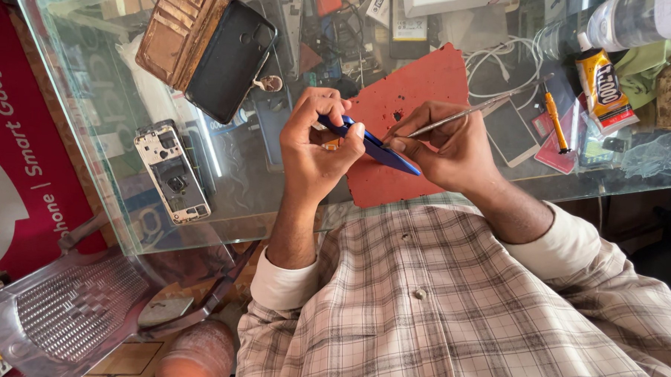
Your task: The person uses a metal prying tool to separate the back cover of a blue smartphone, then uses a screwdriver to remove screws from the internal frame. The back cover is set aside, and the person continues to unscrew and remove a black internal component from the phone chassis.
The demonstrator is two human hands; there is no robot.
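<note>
We've got our left hand (316,154) clamped on the blue phone (370,144), right hand (445,144) pinching the tweezers (472,111); one slip probably gouges it.

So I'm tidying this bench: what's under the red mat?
The red mat lies on the glass tabletop. Through the glass around it, cables and phone parts show on a lower shelf; directly beneath the mat is hidden.

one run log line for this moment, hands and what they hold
left hand: grips blue phone on edge | right hand: holds metal tweezers, tip at phone | under: red mat on glass table
</note>
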